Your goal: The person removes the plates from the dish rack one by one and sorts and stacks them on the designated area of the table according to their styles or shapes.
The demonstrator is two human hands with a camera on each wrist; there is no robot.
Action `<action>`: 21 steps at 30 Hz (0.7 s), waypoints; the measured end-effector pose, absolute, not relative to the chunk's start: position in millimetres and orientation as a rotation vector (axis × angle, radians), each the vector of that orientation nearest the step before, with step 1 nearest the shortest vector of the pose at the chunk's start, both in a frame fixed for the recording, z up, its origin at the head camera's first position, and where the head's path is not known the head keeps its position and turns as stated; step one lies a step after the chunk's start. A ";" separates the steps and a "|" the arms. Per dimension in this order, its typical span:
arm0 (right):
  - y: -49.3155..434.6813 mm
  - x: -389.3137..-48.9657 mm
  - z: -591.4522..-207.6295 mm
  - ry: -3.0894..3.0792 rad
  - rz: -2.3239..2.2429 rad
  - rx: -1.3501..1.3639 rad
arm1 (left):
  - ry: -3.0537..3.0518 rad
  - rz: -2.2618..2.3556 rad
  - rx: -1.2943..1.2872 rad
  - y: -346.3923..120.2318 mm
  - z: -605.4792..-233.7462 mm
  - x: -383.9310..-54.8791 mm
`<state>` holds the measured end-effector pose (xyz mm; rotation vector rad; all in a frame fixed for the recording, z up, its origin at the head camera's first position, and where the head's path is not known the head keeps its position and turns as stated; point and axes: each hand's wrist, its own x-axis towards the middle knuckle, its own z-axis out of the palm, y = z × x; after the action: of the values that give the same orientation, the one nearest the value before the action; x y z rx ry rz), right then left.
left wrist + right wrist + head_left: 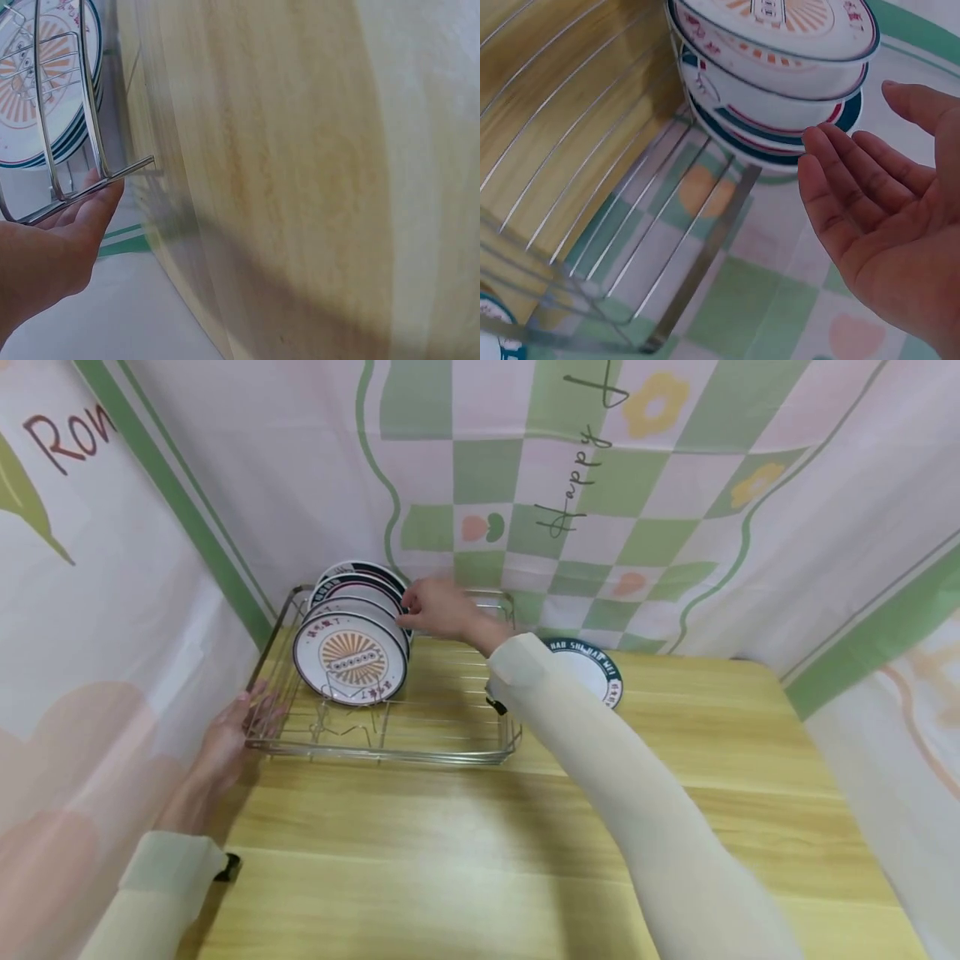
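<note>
White, probably ceramic plates (352, 653), centre-left: likely rigid, slick, breakable (pinch edgewise). Your left hand (227, 732) grips the rack (450, 757); your right hand (442, 608), fingers loosely extended, hovers beside them.

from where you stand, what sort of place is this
Probably a kitchen-like corner, perhaps staged: plates standing in a wire rack on a wooden table, with printed cloth hung behind.

From above the table (465, 852), the head camera looks forward and down with plates (350, 656) at nine o'clock, which both nearer wrist cameras share, at ten o'clock in the left view, one in the right.
</note>
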<state>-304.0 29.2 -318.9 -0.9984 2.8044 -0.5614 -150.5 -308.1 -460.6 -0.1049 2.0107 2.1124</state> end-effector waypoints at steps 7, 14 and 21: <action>7.6 -296.3 -324.3 2.757 -0.508 -0.954 | 2.002 2.125 -0.126 -306.6 -461.8 -150.8; -12.1 -295.9 -339.1 2.690 -0.491 -0.939 | 1.987 2.134 -0.128 -307.3 -461.8 -152.1; -18.9 -298.9 -352.0 2.700 -0.435 -0.897 | 1.993 2.134 -0.123 -308.0 -461.7 -151.6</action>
<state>-298.9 -18.9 -352.0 -0.8972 2.6997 -0.4349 -151.6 -308.0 -461.7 -0.1232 1.9926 2.1345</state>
